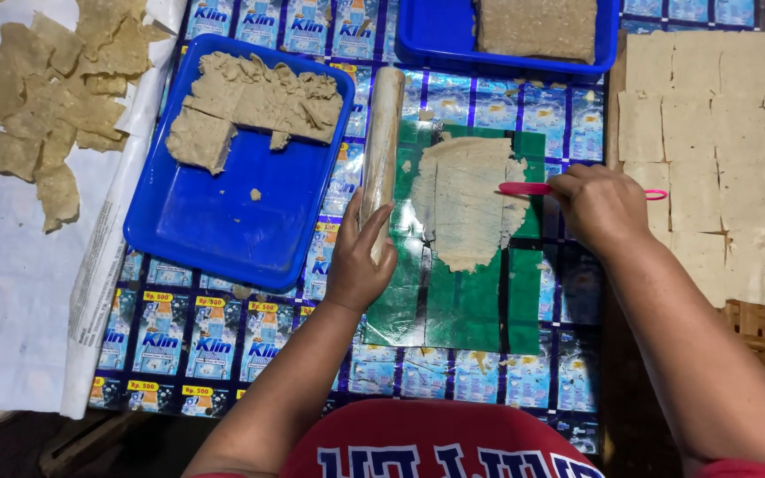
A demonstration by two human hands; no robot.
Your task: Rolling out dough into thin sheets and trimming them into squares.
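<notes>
Two hands work a thin dough sheet (464, 202) on a green mat (467, 301): the left hand (360, 265) is curled round a roller (382, 150) just left of the sheet; the right hand (597, 205) is closed on a pink cutter (529, 188) at the sheet's right edge. Cutting seems the step in hand, and it calls for a straight, steady stroke; the bench (223, 341) is covered with rows of blue printed sachets, with blue trays (214, 226) of dough beyond.

Flat tan dough sheet (465, 202) on green mat; roller (382, 150) alongside, pink cutter (526, 188) prob. touching.
</notes>
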